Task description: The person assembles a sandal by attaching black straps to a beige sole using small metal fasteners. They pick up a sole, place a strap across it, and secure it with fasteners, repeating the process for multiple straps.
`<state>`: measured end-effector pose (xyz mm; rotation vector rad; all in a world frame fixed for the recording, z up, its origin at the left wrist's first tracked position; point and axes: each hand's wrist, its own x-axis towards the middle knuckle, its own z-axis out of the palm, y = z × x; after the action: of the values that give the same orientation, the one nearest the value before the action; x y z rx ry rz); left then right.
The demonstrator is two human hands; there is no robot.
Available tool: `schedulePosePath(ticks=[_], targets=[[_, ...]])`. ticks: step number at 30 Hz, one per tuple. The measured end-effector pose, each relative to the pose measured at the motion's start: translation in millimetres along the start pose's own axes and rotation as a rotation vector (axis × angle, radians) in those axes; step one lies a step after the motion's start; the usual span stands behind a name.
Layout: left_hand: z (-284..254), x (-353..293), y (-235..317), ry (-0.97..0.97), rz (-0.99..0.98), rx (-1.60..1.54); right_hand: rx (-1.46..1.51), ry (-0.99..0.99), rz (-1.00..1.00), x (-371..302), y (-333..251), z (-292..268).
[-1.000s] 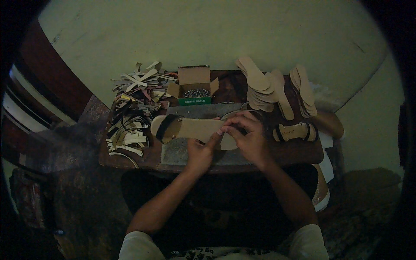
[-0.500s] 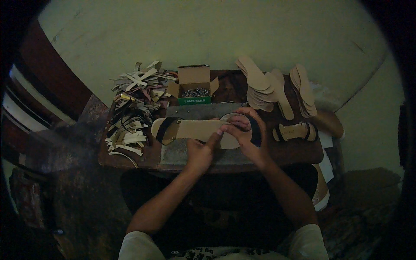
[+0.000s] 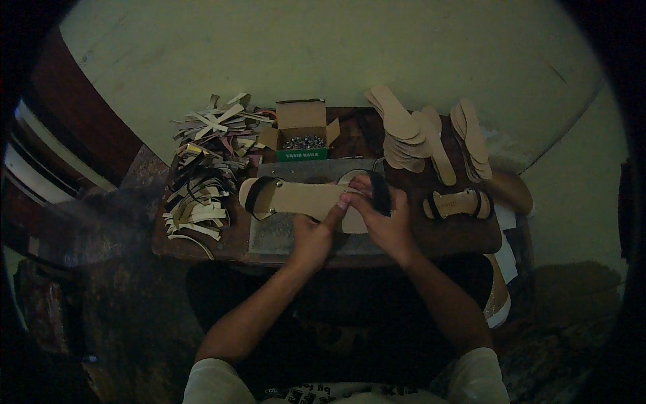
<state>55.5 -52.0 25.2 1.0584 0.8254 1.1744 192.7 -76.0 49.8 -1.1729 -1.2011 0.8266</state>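
Note:
A tan sandal (image 3: pixel 303 200) lies crosswise between my hands, over the grey work slab. Its left end carries a dark strap (image 3: pixel 263 196) with small shiny studs at the base. Around its right end loops a wider dark strap (image 3: pixel 379 194). My left hand (image 3: pixel 316 237) grips the near edge, thumb on top of the sole and fingers hidden beneath. On the right end is my right hand (image 3: pixel 387 225), its thumb pressed on the sole near my left thumb, some fingers inside the strap loop. Anything between the thumbs is too small to make out.
A grey slab (image 3: pixel 269 236) rests on the dark wooden table (image 3: pixel 457 232). Behind it stands an open green box (image 3: pixel 301 155) of small metal nails. Strap pieces (image 3: pixel 202 182) heap at the left. Tan insoles (image 3: pixel 404 131) and a small strapped sandal (image 3: pixel 457 203) are at the right.
The right-end strap has shifted slightly left and stands more upright. My right fingers have moved further behind or inside it. The sandal's left end has moved slightly right and up.

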Motion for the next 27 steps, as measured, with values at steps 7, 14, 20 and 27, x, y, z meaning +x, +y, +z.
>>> schedulePosePath(ticks=[7,14,20,27], targets=[[0.9,-2.4,13.2,0.008,-0.058,0.009,-0.076,0.003,0.006,4.7,-3.9,-2.0],[-2.3,-2.2,7.0,0.048,-0.074,-0.01,-0.077,-0.025,0.017,6.3,1.0,-2.1],[-2.5,-1.1,6.7,0.073,-0.092,0.005,-0.072,-0.051,-0.01,7.0,0.3,-2.0],[-4.7,2.5,3.2,0.067,-0.095,-0.05,-0.024,0.029,-0.028,11.5,19.2,-4.7]])
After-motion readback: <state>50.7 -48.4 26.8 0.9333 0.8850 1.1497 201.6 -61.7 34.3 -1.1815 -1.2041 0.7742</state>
